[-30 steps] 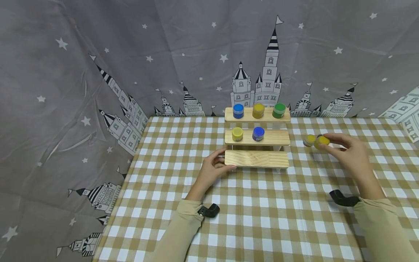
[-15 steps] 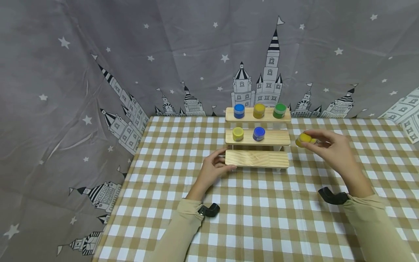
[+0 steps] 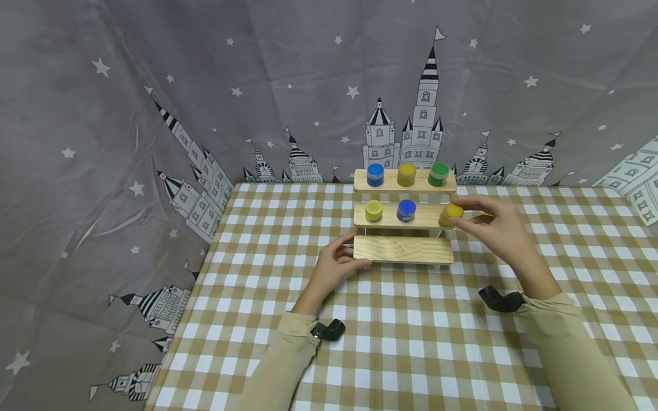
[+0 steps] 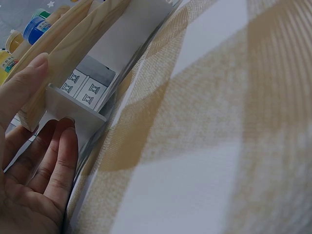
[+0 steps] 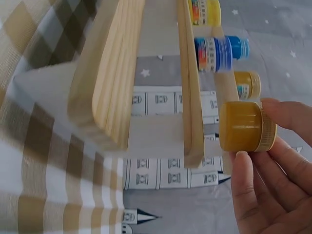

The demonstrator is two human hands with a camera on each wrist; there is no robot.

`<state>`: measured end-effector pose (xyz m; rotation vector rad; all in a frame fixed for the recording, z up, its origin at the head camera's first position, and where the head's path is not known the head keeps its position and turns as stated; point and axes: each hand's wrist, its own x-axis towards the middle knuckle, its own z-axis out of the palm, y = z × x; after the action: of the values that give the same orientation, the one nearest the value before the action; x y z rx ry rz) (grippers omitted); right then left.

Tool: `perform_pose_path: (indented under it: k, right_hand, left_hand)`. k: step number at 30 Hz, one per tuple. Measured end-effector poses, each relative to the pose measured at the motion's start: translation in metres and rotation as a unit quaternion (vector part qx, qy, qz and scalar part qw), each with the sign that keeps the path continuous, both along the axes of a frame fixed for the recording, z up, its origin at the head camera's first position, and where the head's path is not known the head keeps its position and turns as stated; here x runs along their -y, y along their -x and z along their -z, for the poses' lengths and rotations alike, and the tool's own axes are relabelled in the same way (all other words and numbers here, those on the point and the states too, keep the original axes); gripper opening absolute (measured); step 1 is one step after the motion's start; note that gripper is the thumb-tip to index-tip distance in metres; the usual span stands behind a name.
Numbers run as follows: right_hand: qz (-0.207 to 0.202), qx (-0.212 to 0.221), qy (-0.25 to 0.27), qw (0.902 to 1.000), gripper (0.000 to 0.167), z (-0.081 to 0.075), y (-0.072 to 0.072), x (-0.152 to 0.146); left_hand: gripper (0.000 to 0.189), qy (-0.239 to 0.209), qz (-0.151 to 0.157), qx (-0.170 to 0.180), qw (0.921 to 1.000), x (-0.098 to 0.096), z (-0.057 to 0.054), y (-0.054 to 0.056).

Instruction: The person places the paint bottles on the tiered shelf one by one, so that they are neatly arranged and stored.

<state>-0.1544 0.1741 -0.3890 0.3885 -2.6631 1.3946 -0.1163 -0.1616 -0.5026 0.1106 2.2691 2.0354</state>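
Observation:
A three-tier wooden display stand [image 3: 403, 250] with white supports stands on the table. My left hand [image 3: 333, 267] holds the left end of its lowest board; in the left wrist view the thumb [image 4: 29, 80] lies against the wood and curled fingers sit by the white support [image 4: 75, 109]. My right hand [image 3: 496, 227] pinches a dark-yellow paint jar [image 3: 450, 215] by its lid at the middle board's right end. A small gap shows between this jar [image 5: 241, 127] and the board [image 5: 192, 112] in the right wrist view. Yellow [image 3: 373, 210] and blue [image 3: 406, 210] jars share that tier.
Blue [image 3: 375, 174], dark-yellow [image 3: 406, 174] and green [image 3: 439, 174] paint jars line the top board. A checked cloth [image 3: 411, 342] covers the table. Behind it hangs a grey curtain [image 3: 288, 51] printed with castles and stars.
My right hand has carried the dark-yellow jar left from over the table to the middle board's right end. The other yellow jar beside it is now out of sight. My left hand stays put.

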Motion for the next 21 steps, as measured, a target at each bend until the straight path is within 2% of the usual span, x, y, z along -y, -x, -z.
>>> perform_pose_path:
  k: [10,21]
  right_hand:
    - [-0.031,-0.007,0.008,0.9995,0.039,0.004,0.008,0.017]
    - [-0.017,0.033,-0.01,0.9993,0.04,0.005,0.01,0.025]
  left_hand:
    - [0.077,0.006,-0.001,0.001,1.0,0.0,0.0,-0.001]
    - [0.077,0.015,-0.004,0.002,0.9999,0.0,-0.001,-0.001]
